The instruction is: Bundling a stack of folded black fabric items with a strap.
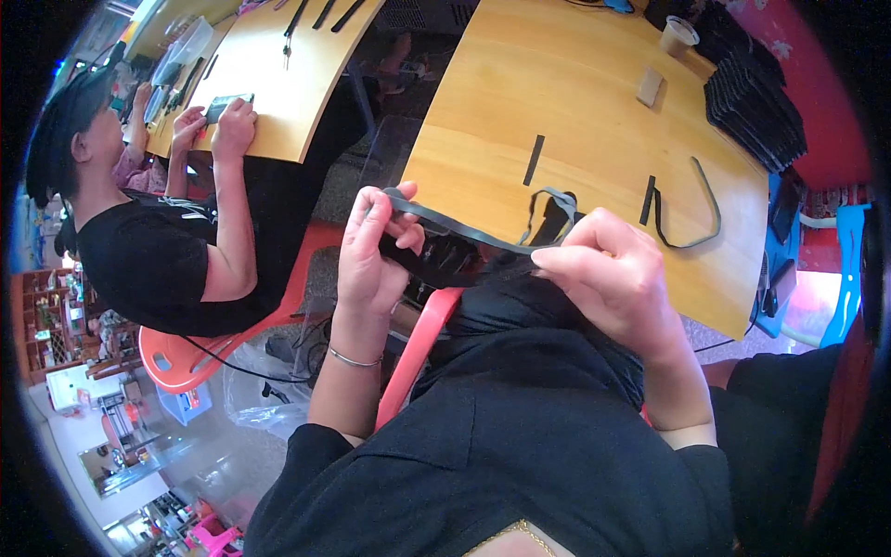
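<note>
A dark grey strap (pixel 455 226) is stretched between my two hands above the near edge of the wooden table (pixel 473 121). My left hand (pixel 373 243) pinches its left end between thumb and fingers. With thumb and forefinger closed, my right hand (pixel 613 274) grips the strap farther along. Beyond that grip, a loop of the grey band (pixel 554 197) curls up at the table edge. Some black material hangs under the strap near my left hand; I cannot make out its kind. A short black strip (pixel 534 160) lies on the table just past the strap.
Another curved grey strap (pixel 716 209) lies at the table's right, beside a black strip (pixel 648 200). Farther back are a beige block (pixel 650 86), a cup (pixel 678 35) and stacked black pieces (pixel 754 111). At left, a co-worker (pixel 167 223) holds a dark flat piece at another table.
</note>
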`<move>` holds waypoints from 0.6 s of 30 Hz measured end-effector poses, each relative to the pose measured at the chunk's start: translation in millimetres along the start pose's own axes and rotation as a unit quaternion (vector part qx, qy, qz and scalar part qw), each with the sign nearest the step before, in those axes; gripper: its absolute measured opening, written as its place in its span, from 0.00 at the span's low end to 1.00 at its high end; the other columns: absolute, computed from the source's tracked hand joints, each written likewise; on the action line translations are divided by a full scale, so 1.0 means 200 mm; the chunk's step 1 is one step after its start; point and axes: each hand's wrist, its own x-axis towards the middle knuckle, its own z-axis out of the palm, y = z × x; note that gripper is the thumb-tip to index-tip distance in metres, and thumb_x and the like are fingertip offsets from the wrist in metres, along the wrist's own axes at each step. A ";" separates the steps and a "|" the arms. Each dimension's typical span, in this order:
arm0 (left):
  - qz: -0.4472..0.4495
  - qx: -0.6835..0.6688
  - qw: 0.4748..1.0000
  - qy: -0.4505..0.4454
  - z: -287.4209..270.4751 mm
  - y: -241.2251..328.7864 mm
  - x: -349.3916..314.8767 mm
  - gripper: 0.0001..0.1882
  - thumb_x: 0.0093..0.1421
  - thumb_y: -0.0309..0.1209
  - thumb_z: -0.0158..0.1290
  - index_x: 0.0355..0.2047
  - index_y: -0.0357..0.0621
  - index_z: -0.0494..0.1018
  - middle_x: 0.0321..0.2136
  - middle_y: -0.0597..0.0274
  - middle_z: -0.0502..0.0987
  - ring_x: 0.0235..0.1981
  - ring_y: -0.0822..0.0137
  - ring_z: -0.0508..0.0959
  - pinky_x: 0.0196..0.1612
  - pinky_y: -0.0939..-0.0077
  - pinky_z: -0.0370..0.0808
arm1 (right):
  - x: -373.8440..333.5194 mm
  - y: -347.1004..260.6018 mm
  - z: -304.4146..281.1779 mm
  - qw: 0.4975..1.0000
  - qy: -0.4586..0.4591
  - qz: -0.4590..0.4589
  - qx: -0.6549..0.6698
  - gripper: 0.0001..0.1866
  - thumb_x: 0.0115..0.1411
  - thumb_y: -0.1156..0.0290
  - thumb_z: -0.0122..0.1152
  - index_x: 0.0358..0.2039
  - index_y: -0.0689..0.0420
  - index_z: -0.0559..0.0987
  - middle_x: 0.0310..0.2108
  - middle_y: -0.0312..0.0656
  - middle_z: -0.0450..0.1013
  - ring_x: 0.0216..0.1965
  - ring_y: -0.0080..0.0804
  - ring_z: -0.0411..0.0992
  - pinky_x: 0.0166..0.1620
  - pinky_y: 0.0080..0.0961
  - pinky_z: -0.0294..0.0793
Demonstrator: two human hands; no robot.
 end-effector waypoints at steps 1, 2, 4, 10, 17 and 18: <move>0.002 0.000 1.000 0.001 0.00 0.01 -0.02 0.06 0.65 0.31 0.43 0.30 0.46 0.63 0.39 0.57 0.74 0.25 0.75 0.69 0.27 0.85 0.66 | 0.01 0.00 0.01 1.000 -0.001 -0.002 0.001 0.07 0.44 0.77 0.62 0.25 0.54 0.75 0.21 0.37 0.66 0.24 0.34 0.68 0.27 0.27 0.67; -0.008 0.001 1.000 -0.002 0.00 0.01 -0.03 0.05 0.64 0.30 0.44 0.31 0.45 0.63 0.39 0.56 0.73 0.26 0.75 0.71 0.28 0.85 0.67 | 0.02 0.01 0.02 0.999 0.035 0.008 0.020 0.07 0.44 0.77 0.63 0.25 0.55 0.75 0.22 0.38 0.68 0.26 0.34 0.68 0.28 0.27 0.68; -0.015 0.001 1.000 -0.005 -0.01 0.03 -0.05 0.04 0.64 0.29 0.45 0.31 0.45 0.62 0.39 0.56 0.73 0.27 0.75 0.72 0.30 0.85 0.69 | 0.02 0.02 0.02 0.995 0.088 0.037 -0.002 0.07 0.46 0.78 0.64 0.27 0.56 0.75 0.26 0.38 0.72 0.34 0.36 0.69 0.35 0.29 0.68; -0.002 0.157 0.983 -0.097 0.04 0.05 -0.14 0.06 0.61 0.23 0.47 0.32 0.45 0.60 0.37 0.55 0.71 0.25 0.78 0.72 0.30 0.88 0.71 | 0.06 -0.05 0.15 0.992 0.122 -0.019 -0.035 0.08 0.51 0.79 0.58 0.33 0.56 0.72 0.27 0.39 0.72 0.38 0.37 0.68 0.41 0.28 0.66; 0.012 0.220 0.966 -0.135 -0.02 0.07 -0.22 0.06 0.60 0.24 0.50 0.34 0.43 0.62 0.28 0.67 0.69 0.25 0.81 0.70 0.28 0.90 0.66 | 0.09 -0.16 0.34 0.942 -0.093 0.237 0.220 0.12 0.53 0.72 0.61 0.37 0.59 0.72 0.18 0.38 0.69 0.18 0.25 0.68 0.24 0.22 0.68; 0.051 0.274 0.950 -0.138 -0.01 0.08 -0.23 0.07 0.59 0.24 0.50 0.34 0.43 0.63 0.27 0.68 0.69 0.25 0.81 0.69 0.29 0.89 0.66 | 0.07 -0.14 0.44 0.923 -0.053 0.218 0.312 0.08 0.56 0.70 0.56 0.35 0.60 0.74 0.19 0.40 0.72 0.22 0.27 0.71 0.28 0.23 0.69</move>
